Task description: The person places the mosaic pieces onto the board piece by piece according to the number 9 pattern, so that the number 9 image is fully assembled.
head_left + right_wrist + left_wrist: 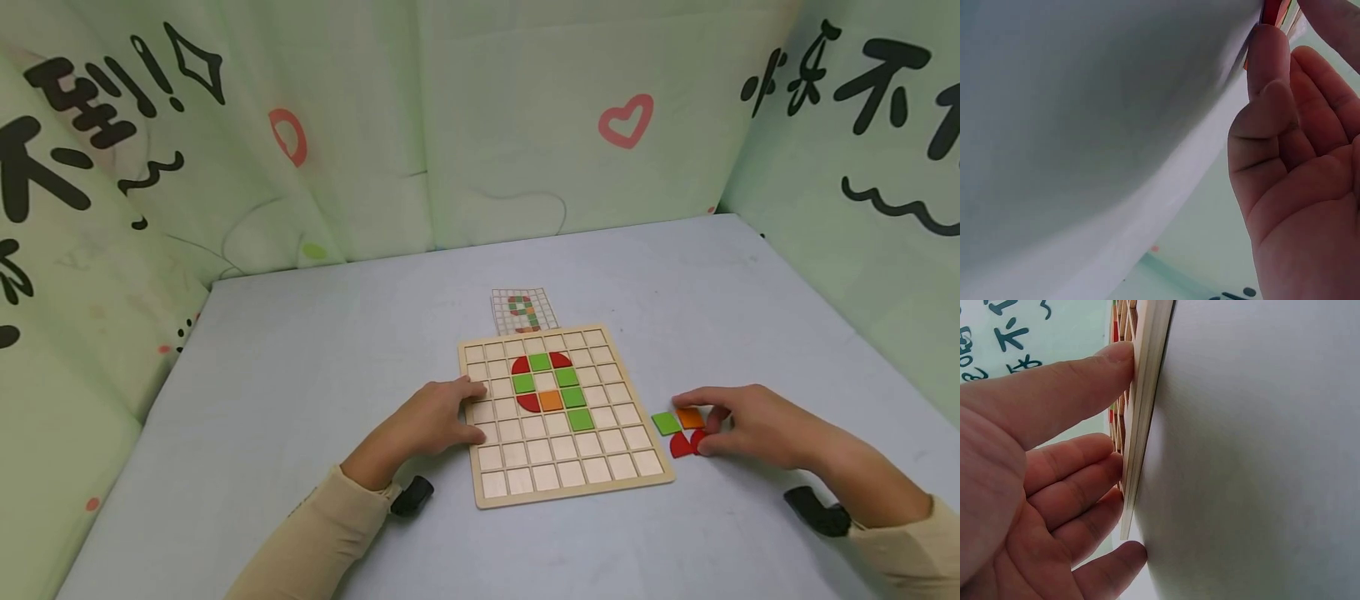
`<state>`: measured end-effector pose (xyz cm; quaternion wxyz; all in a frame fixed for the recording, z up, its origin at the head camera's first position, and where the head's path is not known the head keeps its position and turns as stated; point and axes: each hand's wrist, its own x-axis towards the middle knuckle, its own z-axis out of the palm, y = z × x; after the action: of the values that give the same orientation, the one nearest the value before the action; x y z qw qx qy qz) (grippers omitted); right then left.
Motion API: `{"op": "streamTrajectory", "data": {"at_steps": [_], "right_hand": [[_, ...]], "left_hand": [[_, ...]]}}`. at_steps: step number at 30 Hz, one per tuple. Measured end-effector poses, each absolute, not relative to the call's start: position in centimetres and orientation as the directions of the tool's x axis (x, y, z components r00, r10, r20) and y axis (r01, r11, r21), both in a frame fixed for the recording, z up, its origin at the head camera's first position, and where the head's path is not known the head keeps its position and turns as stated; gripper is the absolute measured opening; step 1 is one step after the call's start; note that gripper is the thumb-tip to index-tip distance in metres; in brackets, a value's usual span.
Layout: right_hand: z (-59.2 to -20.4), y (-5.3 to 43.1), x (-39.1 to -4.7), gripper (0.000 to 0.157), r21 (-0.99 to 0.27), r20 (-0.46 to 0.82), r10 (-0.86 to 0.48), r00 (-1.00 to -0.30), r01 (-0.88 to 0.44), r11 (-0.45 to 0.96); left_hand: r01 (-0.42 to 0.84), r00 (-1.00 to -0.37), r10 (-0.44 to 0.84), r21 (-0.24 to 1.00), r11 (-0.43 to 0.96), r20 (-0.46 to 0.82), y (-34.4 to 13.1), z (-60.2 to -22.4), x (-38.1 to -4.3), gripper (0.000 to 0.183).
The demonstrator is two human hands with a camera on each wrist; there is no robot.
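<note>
A wooden grid board (pixel 604 479) lies on the table, bearing several green squares (pixel 573 397), three red quarter-circles (pixel 528 402) and an orange square (pixel 551 401). My left hand (pixel 429 421) rests at its left edge, thumb and fingertips on the rim, fingers loosely bent. Beside the board's right edge, my right hand (pixel 765 425) pinches a red quarter-circle piece (pixel 1272 11) between thumb and a curled finger, low over the table. Its index finger reaches over a loose orange square (pixel 691 419). A green square (pixel 665 423) and another red quarter-circle (pixel 680 445) lie just left.
A printed card (pixel 540 293) lies behind the board, partly covered by its back edge, showing a similar coloured pattern on a grid. The pale table (pixel 337 333) is bordered by green printed curtains (pixel 510 125) at the back and sides. Dark straps (pixel 817 511) sit at both wrists.
</note>
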<state>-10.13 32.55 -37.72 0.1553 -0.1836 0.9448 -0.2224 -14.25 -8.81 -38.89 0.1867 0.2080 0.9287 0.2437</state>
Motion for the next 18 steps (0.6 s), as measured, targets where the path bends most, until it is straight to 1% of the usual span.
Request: {"op": "streamTrajectory", "data": {"at_steps": [9,14,18], "right_hand": [[-37.5,31.7,-10.3,0.057,-0.48,-0.259,-0.385,-0.886,-0.228,0.847],[-37.4,31.3,-10.3,0.061,-0.485,-0.28,-0.363,-0.889,-0.195,0.852],[-37.5,31.0,-10.4,0.063,-0.471,-0.276,-0.355,-0.893,-0.196,0.86]], "left_hand": [[0.295,-0.844,0.477,0.531,0.794,-0.244,-8.8,-39.0,-14.3,0.063],[0.3,-0.844,0.478,0.524,0.797,-0.244,-8.8,-39.0,-14.2,0.063],[0.299,-0.843,0.477,0.522,0.799,-0.247,-8.8,-38.9,-14.2,0.063]]}}
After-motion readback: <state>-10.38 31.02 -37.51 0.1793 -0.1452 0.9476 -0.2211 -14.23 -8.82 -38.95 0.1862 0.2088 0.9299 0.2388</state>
